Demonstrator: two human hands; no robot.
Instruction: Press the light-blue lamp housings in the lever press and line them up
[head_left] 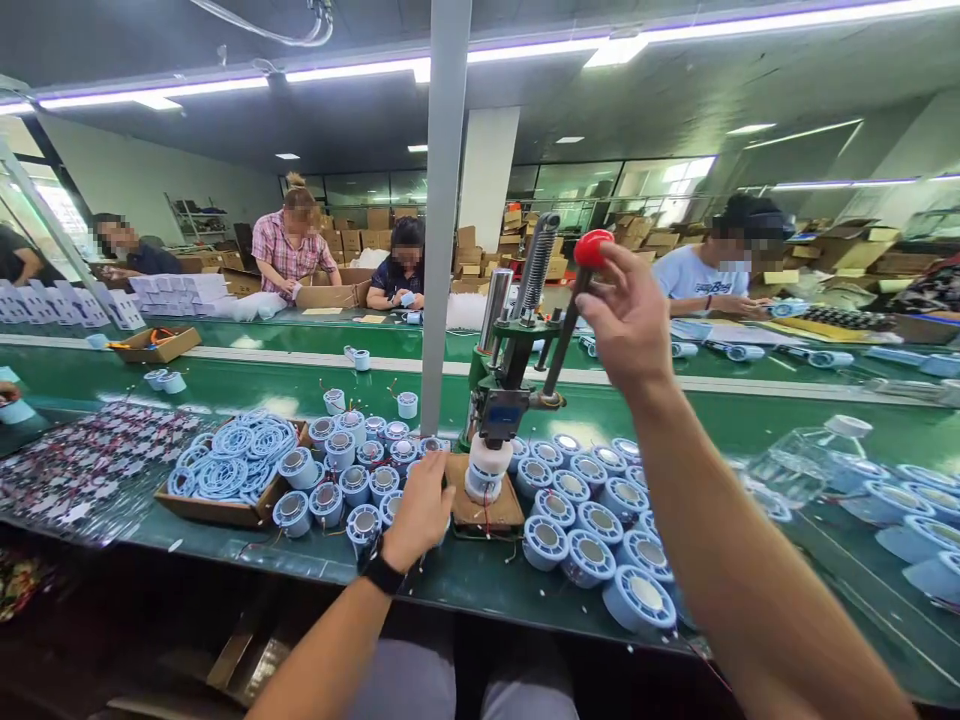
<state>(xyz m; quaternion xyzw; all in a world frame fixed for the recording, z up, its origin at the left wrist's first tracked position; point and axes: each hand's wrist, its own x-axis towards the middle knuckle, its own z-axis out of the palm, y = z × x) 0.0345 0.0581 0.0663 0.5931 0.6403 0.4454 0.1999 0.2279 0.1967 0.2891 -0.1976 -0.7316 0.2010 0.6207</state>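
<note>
My right hand [626, 310] is closed around the top of the lever [564, 345] of a green hand press, with its red ball knob [592, 248] against the fingers. Under the white pressing head [491, 458], a light-blue round housing [484, 484] sits upright on the brown base plate [487, 518], and a red wire hangs from it. Just left of that plate is my left hand [421, 505], back upward, fingers curled and close together among more blue housings [364, 525]. Whatever those fingers may hold is hidden.
Many blue housings [589, 555] with silver discs crowd the right side of the press. On the left stand a cardboard tray [217, 510] of blue rings and a spread of small wired boards [90, 465]. A clear bottle [814, 460] lies at right. Several people work across the green bench.
</note>
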